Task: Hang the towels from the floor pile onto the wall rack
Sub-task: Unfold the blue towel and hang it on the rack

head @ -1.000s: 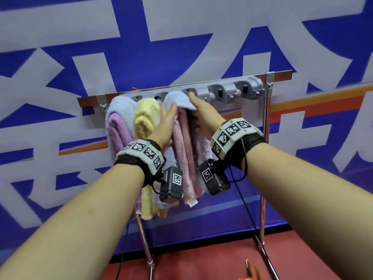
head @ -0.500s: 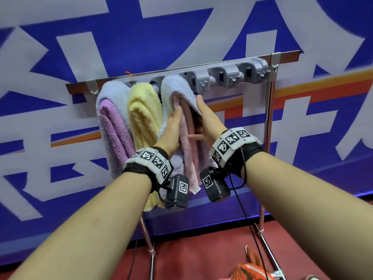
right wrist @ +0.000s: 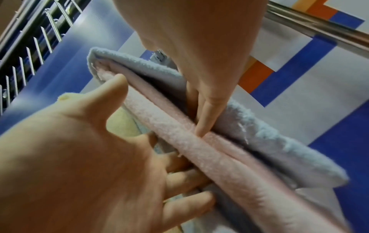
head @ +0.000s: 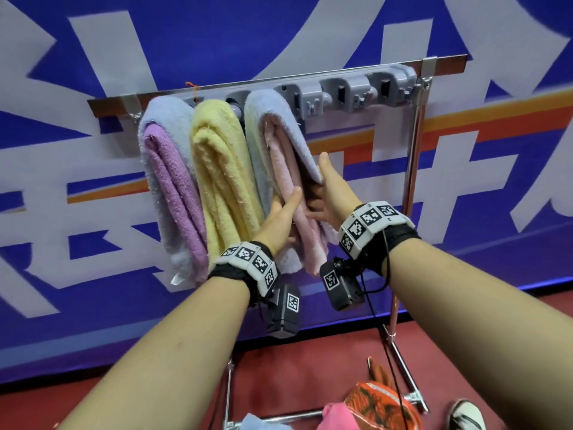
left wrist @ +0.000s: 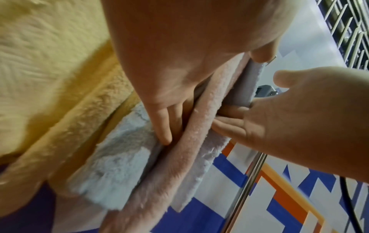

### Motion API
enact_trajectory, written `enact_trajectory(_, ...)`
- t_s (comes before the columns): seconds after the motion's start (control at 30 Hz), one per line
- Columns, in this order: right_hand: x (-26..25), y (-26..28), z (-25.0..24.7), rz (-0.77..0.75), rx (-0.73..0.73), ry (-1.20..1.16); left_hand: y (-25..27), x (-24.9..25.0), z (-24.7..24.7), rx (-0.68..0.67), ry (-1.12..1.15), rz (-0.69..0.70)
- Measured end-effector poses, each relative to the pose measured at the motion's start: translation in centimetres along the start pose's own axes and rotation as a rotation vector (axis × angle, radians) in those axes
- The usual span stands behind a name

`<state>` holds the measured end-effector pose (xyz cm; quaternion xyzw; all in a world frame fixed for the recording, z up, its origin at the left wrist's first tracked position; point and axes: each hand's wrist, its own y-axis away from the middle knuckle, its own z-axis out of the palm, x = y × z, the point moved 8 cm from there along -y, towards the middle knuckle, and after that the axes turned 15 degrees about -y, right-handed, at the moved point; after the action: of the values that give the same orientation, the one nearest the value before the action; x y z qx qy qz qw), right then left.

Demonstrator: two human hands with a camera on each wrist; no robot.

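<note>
**Desk:** What is on the wall rack (head: 347, 93)?

**Photographer:** Three towels hang side by side from the grey rack, against a blue banner (head: 155, 41) with large white lettering. From the wearer's left: a lavender and purple towel (head: 169, 181), a yellow towel (head: 223, 181), and a grey-blue and pink towel (head: 276, 144), each draped over a holder and folded lengthwise. The three grey holders to the right of them carry nothing.

**Desk:** And the hands?

**Photographer:** Both are at the third towel, about halfway down it. The left hand (head: 279, 218) lies flat along its left side, fingers straight and slipped between the grey-blue outer layer and the pink fold, thumb pointing up; it is relaxed, gripping nothing. The right hand (head: 330, 190) is at the right side, fingers extended into the folds and thumb raised against the grey-blue edge; it too lies flat, pressing rather than clutching. The wrist views show the pink fold (left wrist: 201, 126) sandwiched between the two palms.

**Desk:** Anything left on the floor?

**Photographer:** At the foot of the rack's metal stand (head: 412, 169), on the red floor (head: 310, 367), lies a pile: an orange patterned cloth (head: 378, 405), a pink one (head: 335, 417) beside it and a pale blue one (head: 257, 425) at the frame's bottom edge.
</note>
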<state>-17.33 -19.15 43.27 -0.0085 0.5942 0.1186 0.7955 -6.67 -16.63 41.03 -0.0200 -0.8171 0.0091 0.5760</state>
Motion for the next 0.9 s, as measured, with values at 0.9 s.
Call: enact_trajectory(0.9,1.1,3.6,-0.1,-0.247,0.015,0.096,3.3,1.7,-2.3,0.398,-0.617,0.363)
